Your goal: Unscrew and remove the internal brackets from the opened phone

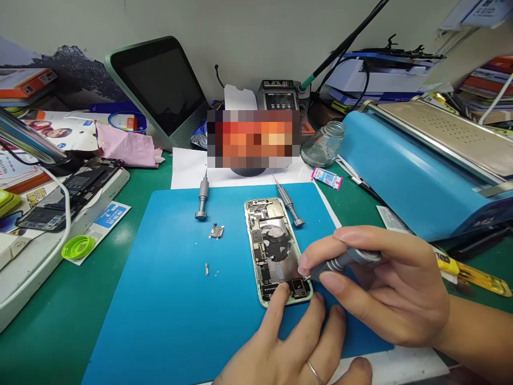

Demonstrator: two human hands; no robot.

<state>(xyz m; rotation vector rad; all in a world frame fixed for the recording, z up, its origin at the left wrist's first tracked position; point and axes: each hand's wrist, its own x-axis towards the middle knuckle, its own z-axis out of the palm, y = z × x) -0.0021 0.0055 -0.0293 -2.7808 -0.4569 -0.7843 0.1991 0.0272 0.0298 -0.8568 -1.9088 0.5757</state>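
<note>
An opened phone point(274, 246) with its insides exposed lies on the blue mat point(168, 299). My right hand point(385, 283) grips a grey screwdriver point(344, 261), its tip at the phone's lower right corner. My left hand point(296, 347), wearing a ring, rests on the mat with its index fingertip pressing on the phone's bottom edge; its fingers are stretched out. Two more grey screwdrivers point(202, 199) point(289, 202) lie above the phone. A small metal part point(216, 231) and tiny screws point(207, 269) lie on the mat to the left.
A blue machine point(409, 166) stands to the right, a glass jar point(324, 143) behind the mat, a tilted dark screen point(164, 88) at the back left. Another dismantled phone point(68, 195) sits on a white tray at left, beside a green cap point(78, 247). Yellow tool point(468, 270) at right.
</note>
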